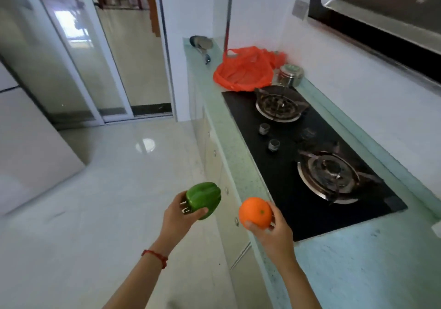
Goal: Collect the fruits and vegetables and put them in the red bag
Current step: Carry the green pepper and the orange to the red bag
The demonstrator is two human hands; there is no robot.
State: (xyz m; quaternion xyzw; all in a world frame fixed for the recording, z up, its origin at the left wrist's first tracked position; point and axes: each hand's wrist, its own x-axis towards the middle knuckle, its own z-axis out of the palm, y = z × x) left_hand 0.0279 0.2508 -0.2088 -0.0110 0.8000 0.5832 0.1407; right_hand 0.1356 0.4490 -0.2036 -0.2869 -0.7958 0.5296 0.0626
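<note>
My left hand [177, 218] grips a green bell pepper [203, 199] in the air over the floor, just left of the counter's front edge. My right hand [274, 231] holds an orange [255, 212] over the counter edge, near the front corner of the hob. The red plastic bag [243, 70] lies open on the pale green counter [358, 261] at its far end, beyond the hob and well away from both hands.
A black two-burner gas hob [307, 156] fills the counter between my hands and the bag. A steel lidded pot [290, 74] stands right of the bag. A dark utensil [201, 45] lies behind it. Tiled floor and a sliding glass door are on the left.
</note>
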